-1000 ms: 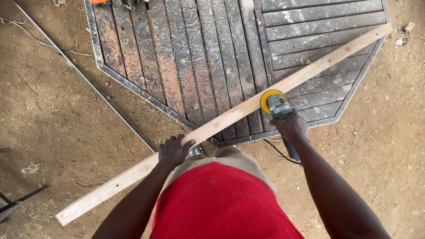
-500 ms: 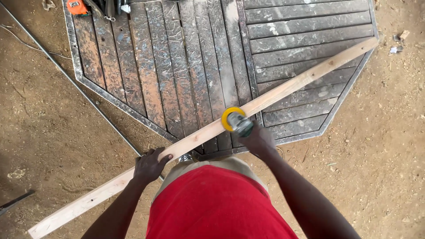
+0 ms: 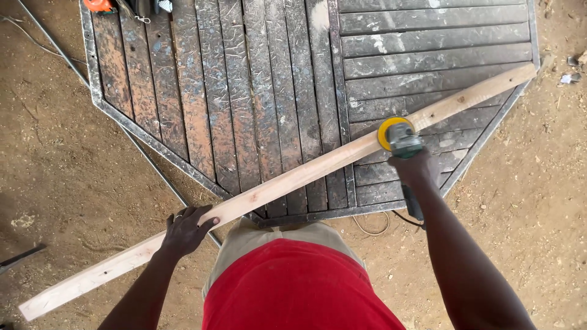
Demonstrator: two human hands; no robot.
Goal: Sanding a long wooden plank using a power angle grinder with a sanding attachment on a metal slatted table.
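A long pale wooden plank (image 3: 306, 174) lies slantwise across a dark slatted metal table (image 3: 257, 91), its low end sticking out over the dirt at the lower left. My left hand (image 3: 186, 229) grips the plank near the table's front edge. My right hand (image 3: 416, 168) holds a green angle grinder (image 3: 400, 139) whose yellow sanding disc (image 3: 388, 131) rests on the plank's upper half. The grinder's black cord hangs below my wrist.
The table has an angled, many-sided metal rim (image 3: 153, 143). An orange tool (image 3: 98, 5) and other dark tools lie at its far left corner. Brown dirt floor (image 3: 67, 177) surrounds it, with a thin metal rod (image 3: 49, 43) and scraps (image 3: 572, 70).
The view has shifted, so table and plank sit further right in the picture. The grinder's disc stays on the plank at roughly the same spot; my left hand keeps its grip.
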